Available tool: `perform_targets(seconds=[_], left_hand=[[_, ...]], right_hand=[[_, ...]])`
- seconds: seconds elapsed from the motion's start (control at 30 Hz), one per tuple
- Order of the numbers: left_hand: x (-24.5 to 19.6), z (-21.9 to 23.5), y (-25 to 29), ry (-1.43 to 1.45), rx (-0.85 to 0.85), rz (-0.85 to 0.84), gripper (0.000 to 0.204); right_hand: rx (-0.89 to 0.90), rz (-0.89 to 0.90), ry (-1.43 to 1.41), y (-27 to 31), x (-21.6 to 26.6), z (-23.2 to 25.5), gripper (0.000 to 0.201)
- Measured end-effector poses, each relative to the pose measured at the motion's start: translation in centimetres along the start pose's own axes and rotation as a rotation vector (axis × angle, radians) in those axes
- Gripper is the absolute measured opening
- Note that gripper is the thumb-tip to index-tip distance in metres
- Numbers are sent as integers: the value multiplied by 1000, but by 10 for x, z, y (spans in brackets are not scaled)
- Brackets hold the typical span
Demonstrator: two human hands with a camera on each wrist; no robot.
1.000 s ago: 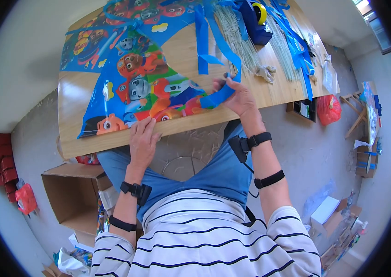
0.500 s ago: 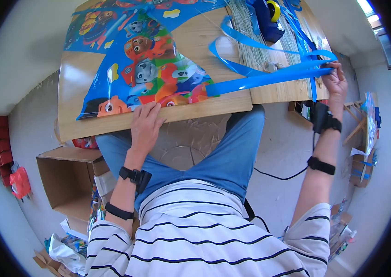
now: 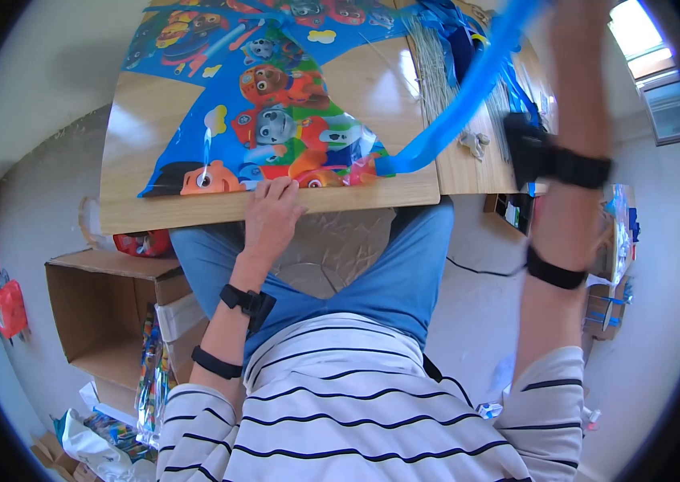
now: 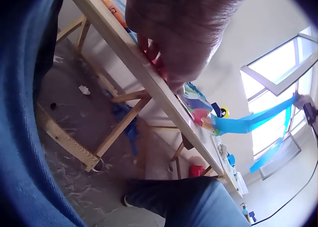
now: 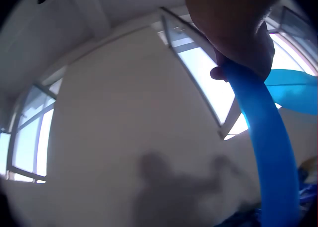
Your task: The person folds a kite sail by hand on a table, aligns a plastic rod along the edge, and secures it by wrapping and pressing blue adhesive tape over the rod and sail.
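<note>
A glossy blue sheet printed with cartoon figures lies on the wooden table. At the table's front edge, my left hand rests its fingers on the sheet's lower border. A long blue plastic ribbon runs up from the sheet's right corner. My right hand grips this ribbon, raised high on the right; the head view cuts the hand off at the top. In the left wrist view the ribbon stretches taut from the sheet, with a loose end hanging beyond the hand.
Thin pale rods lie on the table's right part, beside a dark blue tape dispenser and a crumpled whitish scrap. Below the table's left end stands an open cardboard box. A black cable trails near the right arm.
My right hand has pulled the ribbon from the sheet's corner out to the right, then lifted it up high. My left hand has stayed on the sheet's front border.
</note>
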State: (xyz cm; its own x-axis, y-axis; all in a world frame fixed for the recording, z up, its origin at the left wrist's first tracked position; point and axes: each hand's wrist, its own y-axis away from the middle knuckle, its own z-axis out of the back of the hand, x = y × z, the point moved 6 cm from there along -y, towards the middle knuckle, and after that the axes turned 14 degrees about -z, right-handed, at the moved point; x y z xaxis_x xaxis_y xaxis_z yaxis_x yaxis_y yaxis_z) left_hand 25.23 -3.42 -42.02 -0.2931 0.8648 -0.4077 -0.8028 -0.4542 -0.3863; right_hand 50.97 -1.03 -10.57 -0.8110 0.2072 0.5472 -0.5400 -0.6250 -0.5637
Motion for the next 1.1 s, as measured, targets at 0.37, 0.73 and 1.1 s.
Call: perform_targets(seconds=[0.37, 0.73, 1.1], left_hand=[[8, -10, 3, 13, 16, 53, 52], [-3, 4, -6, 43, 58, 29, 55], [-6, 4, -10, 3, 95, 4, 55]], right_hand=[[758, 647, 6, 279, 211, -258, 25], [408, -784, 122, 224, -252, -76, 49], [838, -955, -533, 221, -260, -124, 67]])
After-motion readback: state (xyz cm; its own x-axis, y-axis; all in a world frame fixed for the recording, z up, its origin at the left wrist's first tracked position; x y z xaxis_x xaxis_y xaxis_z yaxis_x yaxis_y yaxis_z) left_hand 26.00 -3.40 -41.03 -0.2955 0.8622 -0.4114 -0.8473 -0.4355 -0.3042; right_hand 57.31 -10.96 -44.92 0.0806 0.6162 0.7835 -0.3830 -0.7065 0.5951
